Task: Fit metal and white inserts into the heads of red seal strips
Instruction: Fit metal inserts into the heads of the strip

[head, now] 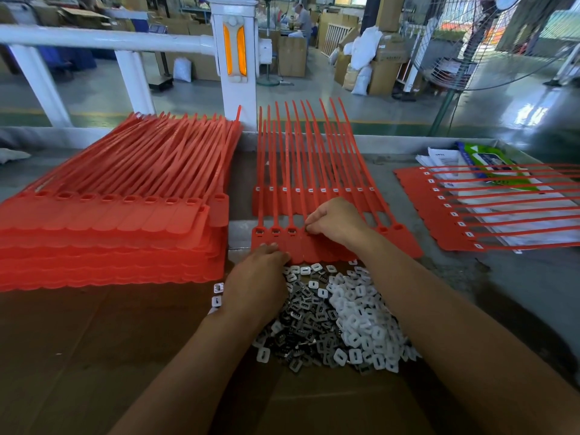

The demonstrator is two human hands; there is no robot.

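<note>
On the bench (470,277), joined red seal strips (314,249) lie flat, the three leftmost heads already holding metal pieces.
The left hand (260,277) rests curled fingertips on the sheet's near edge, its grip unclear. The right hand (335,221) pinches a dark insert (306,229) at the fourth head, beyond the loose insert pile (345,312).

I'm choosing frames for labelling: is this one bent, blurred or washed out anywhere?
Head view: wide-angle distortion bends the white rail; left hand, right hand and insert pile are sharp; the red strip stack is oversaturated, detail flattened; glare streaks the glossy floor.
</note>
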